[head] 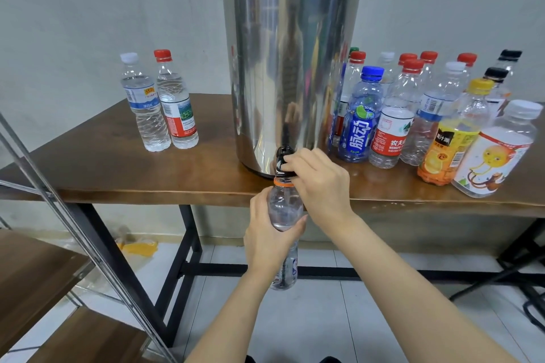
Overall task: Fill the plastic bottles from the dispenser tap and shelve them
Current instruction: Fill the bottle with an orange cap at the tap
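Note:
A tall steel dispenser (290, 74) with a black lid stands on the brown table (118, 174), its black tap (283, 160) over the front edge. My left hand (267, 237) grips a clear plastic bottle (284, 203) with an orange neck ring, held upright with its mouth right under the tap. My right hand (320, 183) has its fingers curled on the tap lever. Water shows in the bottle's lower part. Two filled bottles (160, 103) stand left of the dispenser.
Several capped bottles (427, 115) of mixed brands crowd the table right of the dispenser. A wood-and-metal shelf (44, 274) stands at the lower left. Black table legs and a tiled floor lie below.

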`<act>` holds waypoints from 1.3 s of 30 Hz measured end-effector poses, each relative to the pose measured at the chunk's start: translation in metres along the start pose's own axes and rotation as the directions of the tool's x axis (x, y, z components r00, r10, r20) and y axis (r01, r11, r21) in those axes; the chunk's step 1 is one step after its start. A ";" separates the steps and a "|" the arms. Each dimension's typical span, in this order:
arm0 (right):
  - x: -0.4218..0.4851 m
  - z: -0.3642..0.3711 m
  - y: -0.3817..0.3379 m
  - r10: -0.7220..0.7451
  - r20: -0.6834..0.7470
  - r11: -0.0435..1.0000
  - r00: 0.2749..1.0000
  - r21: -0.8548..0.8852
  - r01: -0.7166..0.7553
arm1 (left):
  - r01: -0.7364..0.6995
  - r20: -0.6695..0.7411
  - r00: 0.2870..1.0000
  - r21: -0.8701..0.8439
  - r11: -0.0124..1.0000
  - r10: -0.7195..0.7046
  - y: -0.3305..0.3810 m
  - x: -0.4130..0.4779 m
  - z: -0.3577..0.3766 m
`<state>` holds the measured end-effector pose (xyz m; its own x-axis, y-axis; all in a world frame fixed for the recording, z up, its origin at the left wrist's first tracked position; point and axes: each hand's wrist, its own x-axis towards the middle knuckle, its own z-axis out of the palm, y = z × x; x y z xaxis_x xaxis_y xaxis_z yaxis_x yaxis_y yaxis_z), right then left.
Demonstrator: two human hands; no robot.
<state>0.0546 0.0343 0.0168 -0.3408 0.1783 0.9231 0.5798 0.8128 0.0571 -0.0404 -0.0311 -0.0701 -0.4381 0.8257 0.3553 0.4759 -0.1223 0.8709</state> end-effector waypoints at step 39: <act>-0.025 0.012 -0.004 0.475 0.098 0.755 0.875 0.466 -0.462 | -0.006 -0.039 0.999 -0.069 0.998 0.004 0.006 -0.003 0.001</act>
<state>0.0514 0.0331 -0.0109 -0.0950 0.5960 0.7973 0.2506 0.7895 -0.5603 -0.0353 -0.0338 -0.0661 -0.4659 0.8030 0.3716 0.4251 -0.1652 0.8899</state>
